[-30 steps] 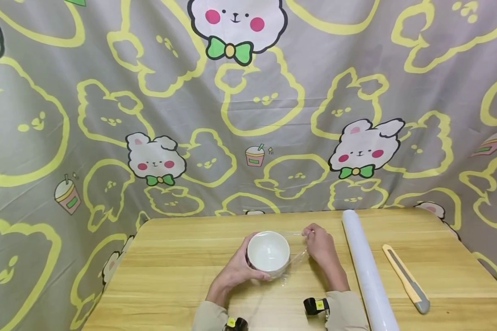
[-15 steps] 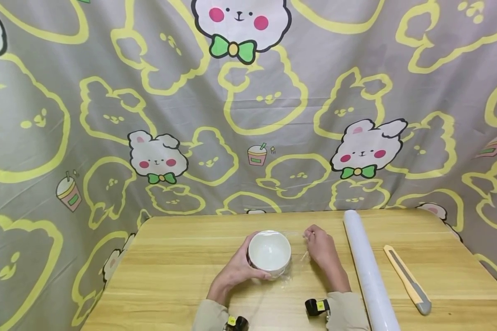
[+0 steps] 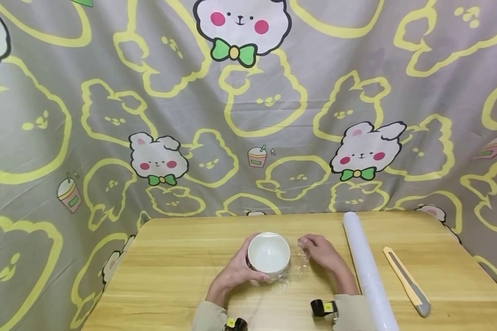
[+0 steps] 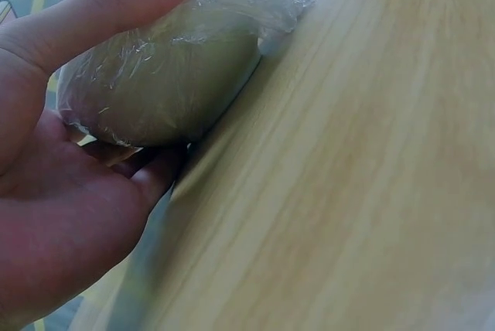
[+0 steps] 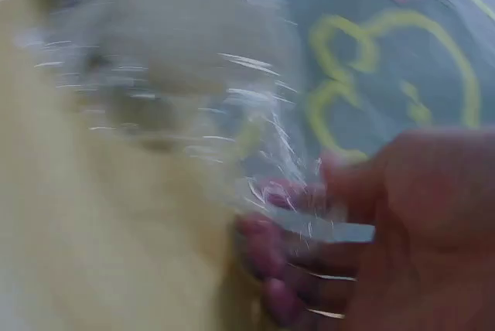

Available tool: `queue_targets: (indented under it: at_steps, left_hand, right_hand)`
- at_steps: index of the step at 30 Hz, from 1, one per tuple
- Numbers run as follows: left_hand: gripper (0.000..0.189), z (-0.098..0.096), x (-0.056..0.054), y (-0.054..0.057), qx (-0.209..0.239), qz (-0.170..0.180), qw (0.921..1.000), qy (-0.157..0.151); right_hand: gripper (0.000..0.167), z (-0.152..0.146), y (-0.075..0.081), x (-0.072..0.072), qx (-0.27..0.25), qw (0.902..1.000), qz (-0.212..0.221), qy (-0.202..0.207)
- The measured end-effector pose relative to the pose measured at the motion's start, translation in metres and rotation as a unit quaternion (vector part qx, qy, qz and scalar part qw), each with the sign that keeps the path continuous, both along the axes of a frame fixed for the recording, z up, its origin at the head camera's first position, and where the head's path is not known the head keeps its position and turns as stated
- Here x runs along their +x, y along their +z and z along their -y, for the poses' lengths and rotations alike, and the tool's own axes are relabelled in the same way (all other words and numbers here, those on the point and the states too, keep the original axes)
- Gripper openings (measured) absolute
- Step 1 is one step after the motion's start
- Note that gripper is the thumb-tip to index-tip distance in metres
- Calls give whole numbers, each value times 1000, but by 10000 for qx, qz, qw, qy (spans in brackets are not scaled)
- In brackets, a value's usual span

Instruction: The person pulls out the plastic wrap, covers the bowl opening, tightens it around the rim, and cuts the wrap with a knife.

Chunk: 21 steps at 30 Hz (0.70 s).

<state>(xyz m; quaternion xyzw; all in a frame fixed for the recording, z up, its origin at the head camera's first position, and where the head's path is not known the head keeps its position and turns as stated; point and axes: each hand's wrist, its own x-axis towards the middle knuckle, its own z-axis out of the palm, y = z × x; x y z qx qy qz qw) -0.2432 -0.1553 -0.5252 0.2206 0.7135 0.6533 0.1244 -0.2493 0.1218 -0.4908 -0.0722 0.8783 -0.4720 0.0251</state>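
In the head view a white bowl (image 3: 269,253) stands at the middle of the table, clear plastic wrap (image 3: 296,266) over its side and trailing off to the right. My left hand (image 3: 238,266) grips the bowl from the left, thumb along its near side. The left wrist view shows the wrinkled film (image 4: 216,6) clinging round the bowl (image 4: 170,91), the thumb pressing on it. To the right of the bowl, my right hand (image 3: 320,250) pinches the loose wrap between curled fingers. Motion blurs the right wrist view, where film (image 5: 263,145) runs to the fingertips (image 5: 263,246).
A long roll of plastic wrap (image 3: 368,271) lies right of my right forearm. Farther right is an orange and grey utility knife (image 3: 407,281). Wooden tabletop (image 3: 170,266) extends to the left, and a patterned curtain (image 3: 240,184) hangs behind the table.
My right hand has shifted slightly left toward the bowl, and the film that was stretched between them is now slack and crumpled. The left hand and bowl stay nearly still.
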Motion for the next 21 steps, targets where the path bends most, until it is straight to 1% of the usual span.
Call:
queue_targets:
  at_steps: [2,4,7,9,10,12,15,17,18,21]
  left_hand:
    - [115,-1,0,-1,-24,31,10000,-12]
    - [116,-1,-1,-1,-12,18,10000,-44]
    - [116,0,-1,1,0,-31,10000,-57]
    - [116,0,-1,2,6,-84,9999,-71]
    - [117,0,-1,3,2,-80,9999,-81]
    - [117,1,-1,3,-21,-47,9999,-89]
    - [117,1,-1,2,-62,11,9999,-108]
    - [117,1,0,2,-78,32,9999,-132]
    - [117,1,0,2,-89,0,9999,-148]
    - [115,0,0,2,-56,-10,9996,-259]
  right_hand:
    - [37,-11,3,1,-479,9988,64,12]
    - [41,-14,7,1,-765,9969,-109,-120]
    - [37,-6,11,-3,-596,9954,-734,-156]
    - [33,5,10,-7,-461,9944,-946,-1]
    - [31,10,8,-9,-431,9945,-945,123]
    - [26,19,2,-12,-472,9953,-769,349]
    - [20,26,-7,-16,-693,9952,-481,495]
    - [17,29,-11,-17,-885,9948,-341,378]
    - [16,30,-13,-18,-919,9948,-367,259]
    - [16,34,-16,-20,-831,9946,-503,-354]
